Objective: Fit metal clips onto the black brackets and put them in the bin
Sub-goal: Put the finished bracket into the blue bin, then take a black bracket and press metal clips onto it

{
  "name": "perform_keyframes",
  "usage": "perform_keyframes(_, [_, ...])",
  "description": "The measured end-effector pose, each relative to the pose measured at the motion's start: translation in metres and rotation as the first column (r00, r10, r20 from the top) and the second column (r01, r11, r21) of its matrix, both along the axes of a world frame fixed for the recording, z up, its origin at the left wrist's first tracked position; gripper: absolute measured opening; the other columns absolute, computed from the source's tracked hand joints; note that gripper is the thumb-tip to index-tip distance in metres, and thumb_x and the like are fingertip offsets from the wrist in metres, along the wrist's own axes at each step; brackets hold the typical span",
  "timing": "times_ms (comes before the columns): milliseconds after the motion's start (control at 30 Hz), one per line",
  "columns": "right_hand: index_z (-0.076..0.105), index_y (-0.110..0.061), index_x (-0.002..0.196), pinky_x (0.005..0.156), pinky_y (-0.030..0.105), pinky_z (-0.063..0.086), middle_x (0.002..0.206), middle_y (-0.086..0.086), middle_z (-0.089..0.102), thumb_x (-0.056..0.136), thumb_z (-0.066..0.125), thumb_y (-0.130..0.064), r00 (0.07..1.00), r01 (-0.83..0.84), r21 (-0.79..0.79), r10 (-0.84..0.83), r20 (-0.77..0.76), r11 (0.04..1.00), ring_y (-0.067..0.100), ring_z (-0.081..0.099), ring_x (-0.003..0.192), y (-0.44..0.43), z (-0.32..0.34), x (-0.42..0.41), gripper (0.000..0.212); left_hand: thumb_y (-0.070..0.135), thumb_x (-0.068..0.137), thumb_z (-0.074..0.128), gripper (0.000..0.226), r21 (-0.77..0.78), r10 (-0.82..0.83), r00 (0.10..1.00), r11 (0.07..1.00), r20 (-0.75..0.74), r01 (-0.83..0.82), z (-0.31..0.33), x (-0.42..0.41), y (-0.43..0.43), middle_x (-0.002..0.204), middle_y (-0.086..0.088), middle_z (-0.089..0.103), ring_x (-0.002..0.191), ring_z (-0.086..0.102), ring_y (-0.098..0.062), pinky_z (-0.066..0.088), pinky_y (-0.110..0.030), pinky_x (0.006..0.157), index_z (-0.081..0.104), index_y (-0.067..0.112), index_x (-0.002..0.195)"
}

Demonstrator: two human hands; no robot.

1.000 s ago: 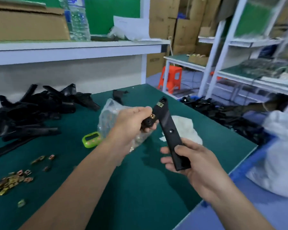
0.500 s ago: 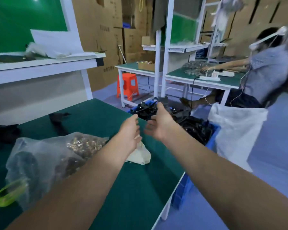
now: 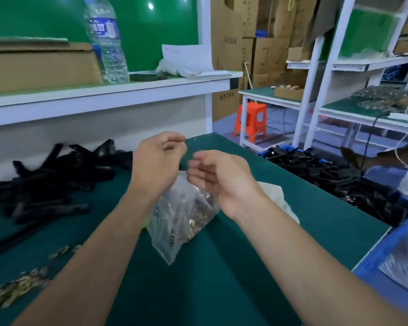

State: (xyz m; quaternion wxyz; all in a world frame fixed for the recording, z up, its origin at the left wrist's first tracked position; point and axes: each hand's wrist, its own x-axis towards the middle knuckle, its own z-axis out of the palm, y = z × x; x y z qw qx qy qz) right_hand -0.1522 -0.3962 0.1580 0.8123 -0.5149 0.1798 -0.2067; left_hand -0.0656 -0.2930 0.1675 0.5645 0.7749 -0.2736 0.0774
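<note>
Both my hands hover over the green table and hold nothing. My left hand (image 3: pixel 158 161) has its fingers loosely curled. My right hand (image 3: pixel 219 175) is beside it, palm turned left, fingers relaxed. Below them lies a clear plastic bag (image 3: pixel 181 220) with metal clips in it. A heap of black brackets (image 3: pixel 45 180) lies at the left of the table. Loose metal clips (image 3: pixel 21 285) are scattered at the front left. To the right, below the table edge, a blue bin (image 3: pixel 285 147) holds several black brackets (image 3: pixel 327 175).
A shelf (image 3: pixel 104 95) over the table's back carries a water bottle (image 3: pixel 106 41) and a cardboard box (image 3: pixel 40 64). A white cloth (image 3: pixel 280 198) lies right of the bag. A second blue bin (image 3: pixel 372 260) with a plastic bag stands at the front right. An orange stool (image 3: pixel 251 121) is beyond.
A second ago both hands held a black bracket with clips. They then reached out to the bin on the right, empty. Now both are back over the table, empty.
</note>
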Motion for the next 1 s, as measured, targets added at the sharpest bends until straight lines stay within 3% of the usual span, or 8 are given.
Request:
perform_keyframes(200, [0.059,0.025,0.101,0.074,0.045,0.058,0.083,0.02,0.059,0.088,0.05,0.01,0.932,-0.31,-0.337,0.215,-0.29,0.889,0.02,0.044,0.08,0.076,-0.035,0.031,0.022,0.016,0.092,0.064,0.025,0.227,0.328,0.944,0.917,0.037,-0.328,-0.057,0.043,0.112,0.071,0.021,0.068,0.054,0.057,0.0,0.044,-0.017,0.056,0.077,0.035,0.086])
perform_keyframes(267, [0.059,0.019,0.113,0.089,0.058,0.052,0.098,0.028,0.068,0.085,0.053,0.003,0.909,-0.366,-0.531,0.172,-0.379,0.764,0.036,0.041,0.126,0.097,-0.047,0.044,0.032,0.015,0.095,0.06,0.027,0.261,0.411,0.912,0.878,0.021,-0.401,-0.08,0.046,0.148,0.068,0.018,0.069,0.045,0.056,-0.006,0.041,-0.016,0.045,0.078,0.035,0.087])
perform_keyframes(333, [0.072,0.003,0.104,0.074,0.047,0.058,0.104,0.019,0.073,0.087,0.054,-0.007,0.901,-0.397,-0.68,0.12,-0.417,0.616,0.04,0.067,0.088,0.115,-0.057,0.053,0.026,0.017,0.096,0.059,0.027,0.329,0.466,0.884,0.84,-0.031,-0.431,-0.101,0.046,0.181,0.076,0.012,0.075,0.045,0.059,-0.006,0.046,-0.023,0.045,0.077,0.036,0.092])
perform_keyframes(400, [0.079,-0.013,0.093,0.063,0.028,0.055,0.089,-0.003,0.077,0.088,0.055,-0.013,0.918,-0.379,-0.756,0.116,-0.379,0.534,0.014,0.065,0.069,0.13,-0.065,0.064,0.024,0.021,0.093,0.061,0.025,0.47,0.5,0.866,0.768,-0.014,-0.436,-0.121,0.047,0.204,0.1,0.004,0.078,0.072,0.07,-0.012,0.055,-0.03,0.068,0.076,0.035,0.107])
perform_keyframes(467, [0.077,-0.026,0.111,0.084,0.022,0.054,0.103,-0.016,0.076,0.091,0.059,-0.02,0.923,-0.379,-0.774,0.149,-0.355,0.507,0.005,0.066,0.095,0.145,-0.067,0.081,0.028,0.029,0.093,0.066,0.034,0.572,0.502,0.864,0.699,0.035,-0.43,-0.139,0.049,0.218,0.128,-0.001,0.07,0.111,0.066,-0.022,0.048,-0.034,0.096,0.07,0.029,0.127])
perform_keyframes(600, [0.048,-0.023,0.15,0.073,0.027,0.052,0.131,-0.005,0.06,0.095,0.059,-0.02,0.869,-0.494,-0.741,0.215,-0.446,0.456,0.002,0.057,0.088,0.166,-0.074,0.135,0.057,0.043,0.1,0.056,0.043,0.65,0.392,0.919,0.688,0.042,-0.324,-0.161,0.054,0.23,0.146,0.003,0.058,0.134,0.051,-0.019,0.034,-0.033,0.112,0.062,0.026,0.139])
perform_keyframes(767, [0.041,-0.014,0.15,0.085,0.041,0.054,0.137,0.008,0.058,0.098,0.053,-0.014,0.802,-0.598,-0.775,0.147,-0.579,0.205,0.026,0.06,0.11,0.191,-0.097,0.208,0.053,0.045,0.094,0.064,0.018,0.581,0.428,0.896,0.702,0.118,-0.412,-0.165,0.058,0.233,0.102,0.012,0.077,0.097,0.067,-0.017,0.042,-0.03,0.077,0.079,0.038,0.103])
perform_keyframes(1000, [0.035,-0.016,0.155,0.101,0.04,0.043,0.142,0.009,0.054,0.102,0.057,-0.035,0.856,-0.517,-0.855,0.064,-0.514,0.05,0.03,0.049,0.129,0.227,-0.149,0.282,0.061,0.04,0.086,0.072,0.013,0.504,0.351,0.934,0.797,0.062,-0.333,-0.168,0.065,0.235,0.094,0.014,0.075,0.09,0.064,-0.011,0.049,-0.033,0.088,0.078,0.034,0.095])
